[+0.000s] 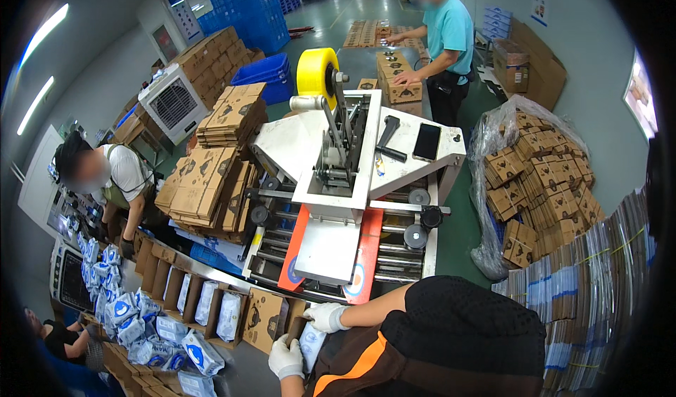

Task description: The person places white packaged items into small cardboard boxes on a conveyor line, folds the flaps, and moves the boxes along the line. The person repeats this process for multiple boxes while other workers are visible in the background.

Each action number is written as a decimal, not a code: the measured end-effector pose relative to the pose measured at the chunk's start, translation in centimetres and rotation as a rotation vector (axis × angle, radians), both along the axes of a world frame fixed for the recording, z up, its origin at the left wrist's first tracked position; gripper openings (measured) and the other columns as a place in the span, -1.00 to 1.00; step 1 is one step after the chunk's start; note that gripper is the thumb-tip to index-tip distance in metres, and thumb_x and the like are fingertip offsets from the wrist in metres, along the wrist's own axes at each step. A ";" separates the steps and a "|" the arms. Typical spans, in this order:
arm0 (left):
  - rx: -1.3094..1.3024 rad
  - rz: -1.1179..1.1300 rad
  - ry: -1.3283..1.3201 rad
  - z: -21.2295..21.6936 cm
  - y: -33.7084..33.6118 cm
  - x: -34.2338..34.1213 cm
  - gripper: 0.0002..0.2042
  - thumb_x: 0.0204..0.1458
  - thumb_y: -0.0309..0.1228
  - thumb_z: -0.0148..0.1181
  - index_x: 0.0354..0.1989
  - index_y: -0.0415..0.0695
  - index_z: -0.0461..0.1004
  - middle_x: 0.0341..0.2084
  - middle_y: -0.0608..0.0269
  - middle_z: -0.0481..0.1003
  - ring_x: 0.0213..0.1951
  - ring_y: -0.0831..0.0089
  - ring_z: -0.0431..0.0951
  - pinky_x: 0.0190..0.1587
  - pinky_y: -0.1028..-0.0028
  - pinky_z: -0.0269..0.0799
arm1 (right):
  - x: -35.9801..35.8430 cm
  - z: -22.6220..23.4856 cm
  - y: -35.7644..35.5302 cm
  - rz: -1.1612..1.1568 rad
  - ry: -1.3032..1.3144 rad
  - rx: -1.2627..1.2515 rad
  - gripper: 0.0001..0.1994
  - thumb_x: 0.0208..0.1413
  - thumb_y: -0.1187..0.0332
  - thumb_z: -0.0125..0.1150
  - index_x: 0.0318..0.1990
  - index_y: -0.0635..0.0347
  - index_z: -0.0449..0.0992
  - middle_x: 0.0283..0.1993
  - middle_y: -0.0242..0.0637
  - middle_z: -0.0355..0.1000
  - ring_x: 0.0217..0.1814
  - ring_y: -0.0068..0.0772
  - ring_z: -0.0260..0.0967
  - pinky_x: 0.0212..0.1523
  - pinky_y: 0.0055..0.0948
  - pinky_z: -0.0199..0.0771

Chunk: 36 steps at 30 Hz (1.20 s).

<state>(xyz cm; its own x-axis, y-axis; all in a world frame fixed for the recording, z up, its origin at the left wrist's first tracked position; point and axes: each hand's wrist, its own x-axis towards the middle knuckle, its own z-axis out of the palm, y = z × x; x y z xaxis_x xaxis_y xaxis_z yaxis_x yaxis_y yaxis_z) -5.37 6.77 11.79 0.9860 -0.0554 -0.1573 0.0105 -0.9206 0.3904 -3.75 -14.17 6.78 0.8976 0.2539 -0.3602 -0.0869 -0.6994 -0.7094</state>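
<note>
My left hand (286,360), in a white glove, is closed at the left side of a white-and-blue packet (312,345). My right hand (326,317), also gloved, has its fingers curled at the upper edge of an open cardboard box (296,318), just above the packet. A printed brown flap (264,319) stands left of my hands. Farther left runs a row of open cartons (172,288), several with packets (229,316) upright in them. My right sleeve hides part of the box.
A carton-sealing machine (331,249) with a yellow tape roll (317,76) stands ahead. Loose packets (134,319) pile up at left beside a co-worker (116,178). Flattened cartons (204,178) are stacked behind. Another person (451,38) handles boxes beyond the machine. Bundled cardboard (584,305) rises at right.
</note>
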 end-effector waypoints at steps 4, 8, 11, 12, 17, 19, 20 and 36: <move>-0.153 0.004 -0.373 0.1 2.6 -2.6 -0.51 -0.08 -0.45 0.44 0.10 -0.21 0.54 0.09 -0.11 0.49 0.14 -0.03 0.49 0.25 0.17 0.38 | -0.2 -1.0 0.1 -0.099 -0.127 0.082 -0.55 0.04 0.16 0.19 0.08 0.14 0.57 -0.07 0.02 0.61 -0.02 0.05 0.59 0.00 -0.09 0.57; -0.356 0.360 -0.259 0.4 5.8 -7.6 -0.36 -0.08 -0.50 0.49 0.23 -0.32 0.40 0.09 -0.04 0.43 0.11 0.13 0.48 0.19 0.24 0.41 | -0.4 5.2 -1.5 -0.219 0.050 0.259 -0.68 0.05 0.07 0.32 -0.23 0.14 0.55 -0.33 -0.11 0.60 -0.25 -0.09 0.60 -0.21 -0.16 0.57; -0.605 0.441 -0.007 -0.1 5.5 -10.2 -0.45 0.04 -0.56 0.41 0.25 -0.33 0.44 0.22 0.00 0.39 0.09 0.27 0.51 0.15 0.36 0.44 | -0.6 3.3 -0.2 -0.108 -0.037 0.283 -0.71 0.17 0.12 0.34 -0.36 0.13 0.45 -0.58 -0.35 0.46 -0.61 -0.43 0.43 -0.54 -0.39 0.43; -0.433 0.326 -0.081 -1.0 5.8 -10.7 -0.54 0.07 -0.52 0.39 0.17 -0.34 0.50 0.25 -0.02 0.37 0.11 0.20 0.51 0.18 0.35 0.42 | -0.2 3.9 0.1 -0.046 0.010 0.249 -0.71 0.12 0.08 0.35 -0.33 0.10 0.50 -0.51 -0.32 0.52 -0.49 -0.34 0.51 -0.42 -0.33 0.49; -0.351 -0.107 -0.132 -0.5 3.9 -9.6 -0.51 0.13 -0.29 0.34 0.19 -0.27 0.48 0.10 -0.18 0.50 0.15 -0.08 0.50 0.27 0.15 0.36 | 0.5 3.0 3.5 0.416 0.064 -0.059 -0.76 -0.02 0.13 0.31 -0.27 0.03 0.69 -0.28 -0.20 0.65 -0.18 -0.15 0.63 -0.15 -0.23 0.59; -0.216 -0.219 -0.018 -2.5 4.6 -8.2 -0.50 0.16 -0.18 0.26 0.20 -0.22 0.47 0.03 -0.16 0.54 0.09 -0.10 0.51 0.17 0.09 0.41 | 1.7 0.9 5.1 0.452 -0.111 -0.253 -0.81 -0.04 0.22 0.27 -0.34 0.00 0.75 -0.24 -0.19 0.67 -0.16 -0.15 0.64 -0.14 -0.25 0.61; -0.242 -0.221 0.027 -2.0 4.3 -7.2 -0.49 0.15 -0.16 0.26 0.20 -0.21 0.47 -0.02 -0.16 0.56 0.05 -0.11 0.53 0.14 0.08 0.43 | 3.2 -2.1 4.2 0.414 0.196 0.005 -0.71 -0.02 0.12 0.21 -0.36 0.12 0.72 -0.36 -0.16 0.63 -0.31 -0.22 0.58 -0.22 -0.20 0.57; -0.748 0.554 0.402 -9.0 3.2 -7.6 -0.27 -0.08 -0.15 0.61 0.10 -0.33 0.29 -0.04 -0.03 0.52 -0.02 0.29 0.55 0.03 0.33 0.54 | -5.7 2.2 0.5 0.566 -0.508 -0.198 -0.32 0.28 -0.01 0.13 0.39 0.29 0.27 0.50 0.06 0.16 0.55 0.03 0.09 0.52 0.05 0.01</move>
